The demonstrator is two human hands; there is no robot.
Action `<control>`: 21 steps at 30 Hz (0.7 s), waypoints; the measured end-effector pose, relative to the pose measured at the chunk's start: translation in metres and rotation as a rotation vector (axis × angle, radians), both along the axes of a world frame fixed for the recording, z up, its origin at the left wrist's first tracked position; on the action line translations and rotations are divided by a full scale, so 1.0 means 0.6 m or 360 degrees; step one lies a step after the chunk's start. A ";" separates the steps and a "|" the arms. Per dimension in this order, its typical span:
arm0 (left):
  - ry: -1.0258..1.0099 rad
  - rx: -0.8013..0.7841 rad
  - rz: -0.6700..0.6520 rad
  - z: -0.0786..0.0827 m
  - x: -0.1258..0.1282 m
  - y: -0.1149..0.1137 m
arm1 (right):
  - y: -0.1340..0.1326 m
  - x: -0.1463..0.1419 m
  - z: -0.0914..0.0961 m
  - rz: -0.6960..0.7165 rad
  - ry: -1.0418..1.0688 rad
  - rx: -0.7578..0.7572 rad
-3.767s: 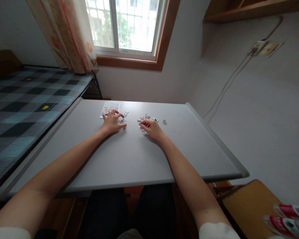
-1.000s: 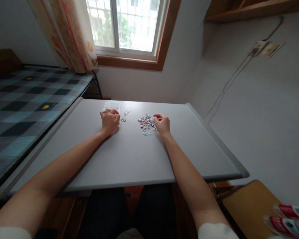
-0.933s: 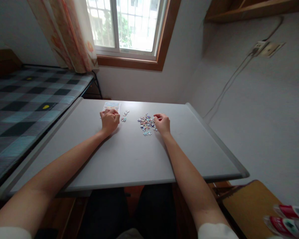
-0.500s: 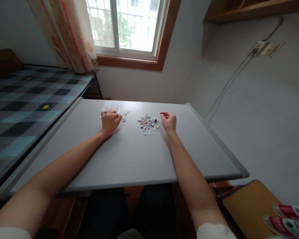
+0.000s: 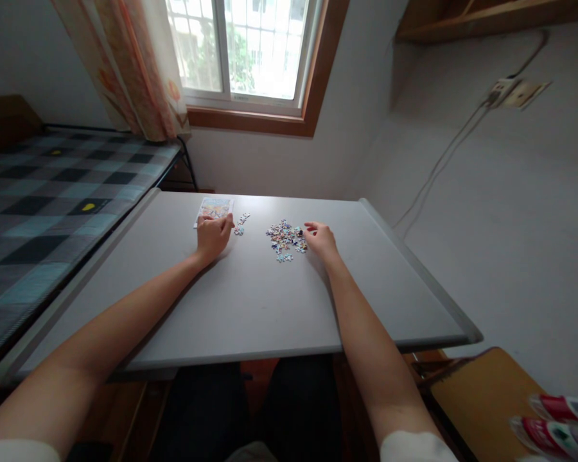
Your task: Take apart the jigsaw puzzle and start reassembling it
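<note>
My left hand (image 5: 214, 236) rests at the near edge of a printed picture card (image 5: 216, 206), with its fingers curled in. What is under or between those fingers is hidden. Just right of it lies a small group of puzzle pieces (image 5: 239, 230). A loose heap of jigsaw puzzle pieces (image 5: 284, 236) is spread near the middle of the table, with a few pieces (image 5: 284, 258) on its near side. At the heap's right edge is my right hand (image 5: 320, 240), its thumb and forefinger apart beside a dark piece (image 5: 300, 233).
The white table (image 5: 250, 301) has raised side edges. A bed with a checked cover (image 5: 77, 173) stands along the left. On the right are a wall with a hanging cable (image 5: 433, 170) and a wooden chair (image 5: 481, 398) holding bottles with red labels (image 5: 542, 433).
My right hand has moved left to the edge of the heap, and its fingers have spread. My left hand has shifted slightly, its fingers now more curled, and more of the card shows.
</note>
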State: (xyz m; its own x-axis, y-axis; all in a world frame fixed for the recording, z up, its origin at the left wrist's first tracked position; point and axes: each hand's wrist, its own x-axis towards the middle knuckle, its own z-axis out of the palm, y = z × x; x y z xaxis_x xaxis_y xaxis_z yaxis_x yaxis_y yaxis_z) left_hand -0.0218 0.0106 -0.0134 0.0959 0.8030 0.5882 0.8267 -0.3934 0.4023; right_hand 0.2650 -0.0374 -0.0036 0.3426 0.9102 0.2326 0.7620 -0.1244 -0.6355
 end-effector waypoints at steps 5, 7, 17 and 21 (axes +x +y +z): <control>-0.0030 -0.0019 -0.0085 0.001 -0.002 -0.006 | 0.003 -0.001 -0.004 -0.0001 -0.0027 -0.0024; -0.0049 -0.0010 -0.0107 0.003 -0.002 -0.009 | 0.002 -0.002 -0.002 0.0011 -0.0031 -0.0033; -0.0017 -0.0058 -0.0201 0.007 -0.005 -0.009 | -0.001 -0.006 0.001 0.0026 -0.0068 -0.0032; 0.0023 -0.0074 -0.0187 0.006 -0.005 -0.008 | -0.002 -0.008 0.002 0.0035 -0.0074 -0.0012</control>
State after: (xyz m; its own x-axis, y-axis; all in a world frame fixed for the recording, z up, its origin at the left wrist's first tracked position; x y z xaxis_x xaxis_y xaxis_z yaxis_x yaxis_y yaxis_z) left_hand -0.0248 0.0056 -0.0095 0.1989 0.8122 0.5485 0.7819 -0.4689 0.4108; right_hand 0.2603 -0.0384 -0.0025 0.3116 0.9192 0.2407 0.7933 -0.1122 -0.5984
